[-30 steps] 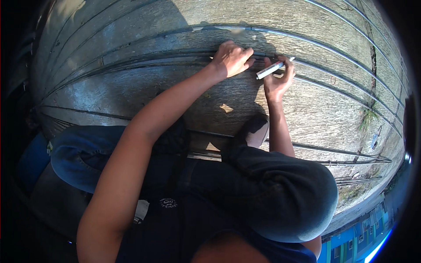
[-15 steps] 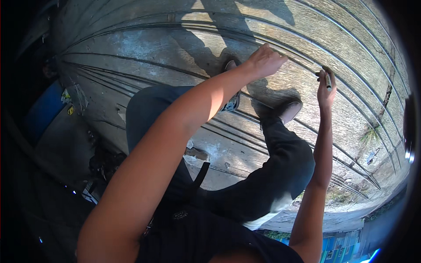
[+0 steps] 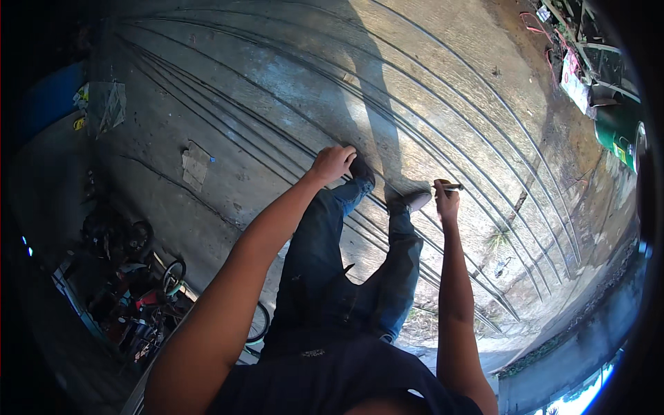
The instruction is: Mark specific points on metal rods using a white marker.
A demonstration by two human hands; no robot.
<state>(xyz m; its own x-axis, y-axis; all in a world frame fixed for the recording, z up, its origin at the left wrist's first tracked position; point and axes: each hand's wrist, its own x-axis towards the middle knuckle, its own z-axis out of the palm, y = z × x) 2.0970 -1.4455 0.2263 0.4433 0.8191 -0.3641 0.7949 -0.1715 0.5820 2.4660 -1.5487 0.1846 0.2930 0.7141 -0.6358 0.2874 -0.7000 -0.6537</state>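
Note:
My right hand (image 3: 447, 206) is closed around a marker pen (image 3: 454, 187), held roughly level above the ground near my right shoe (image 3: 416, 200). Long thin metal rods (image 3: 394, 119) lie across the concrete floor, fanning out from the far left and passing under my feet. My left hand (image 3: 333, 164) hovers by my left shoe (image 3: 361, 169) with its fingers curled in. Whatever it may hold is hidden. Neither hand visibly touches the rods.
A flat cardboard piece (image 3: 196, 164) lies on the floor at left. Lower left are a bicycle wheel (image 3: 174, 275) and dark clutter. A green drum (image 3: 618, 135) and piled debris (image 3: 574, 83) stand at upper right. A weed tuft (image 3: 498, 240) grows near the rods.
My view has shifted, and I appear more upright. Both hands have drawn back from the rods toward my body. The marker pen has turned from pointing downward to nearly level.

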